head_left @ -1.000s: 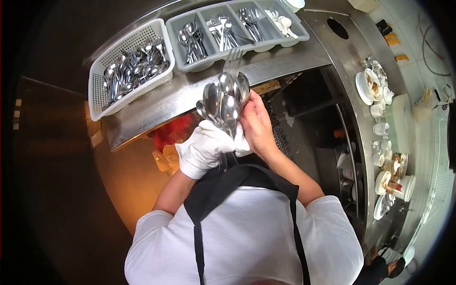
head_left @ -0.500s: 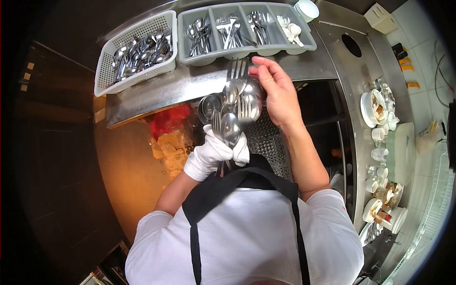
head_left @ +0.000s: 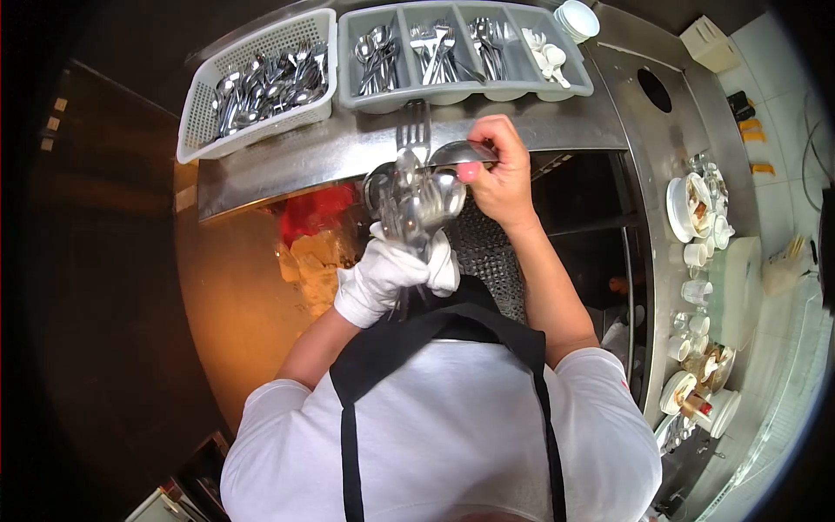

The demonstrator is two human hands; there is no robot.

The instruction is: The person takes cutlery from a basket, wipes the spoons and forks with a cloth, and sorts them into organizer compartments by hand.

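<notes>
My left hand (head_left: 383, 277), in a white glove, is closed around a bundle of forks and spoons (head_left: 416, 204) in front of my chest. The heads of the bundle point away from me and are partly blurred. A bare right hand of mine (head_left: 506, 178) pinches the bowl of a large spoon (head_left: 461, 155) between thumb and fingers, at the bundle's upper right. Beyond them stands a grey divided tray (head_left: 370, 103) with spoons, forks and white spoons in its compartments. Left of that tray, a white perforated basket (head_left: 193, 113) holds mixed cutlery.
White bowls (head_left: 577, 19) stand at the tray's right end. A steel counter (head_left: 609, 91) with a round hole continues down the right side, carrying used plates (head_left: 680, 209), cups and glasses. Below the counter's front edge lies a red bag (head_left: 315, 216).
My right hand has gone from beside the bundle to pinching a large spoon at its upper right. The tray and basket sit slightly farther right in view than half a second ago.
</notes>
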